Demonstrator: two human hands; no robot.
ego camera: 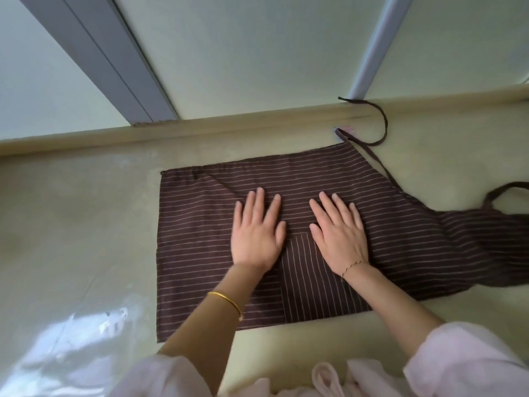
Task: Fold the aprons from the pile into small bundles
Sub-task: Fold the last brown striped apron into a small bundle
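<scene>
A dark brown apron (200, 239) with thin pale stripes lies spread flat on a pale yellow-green table (86, 224). Its bib end runs off to the right, and a pocket with upright stripes sits near the middle. My left hand (256, 233) rests flat on the cloth, fingers straight and spread. My right hand (337, 230) lies flat beside it, just right of the pocket's top edge. A brown tie strap (382, 130) curls from the apron's far right corner onto the raised table rim. A neck loop (498, 190) shows at the right edge.
The table's raised rim (229, 128) runs along the far side against a pale wall with grey frames (114, 67). Shiny clear plastic (71, 339) covers the table at the near left. Pink cloth (329, 376) bunches at the bottom edge.
</scene>
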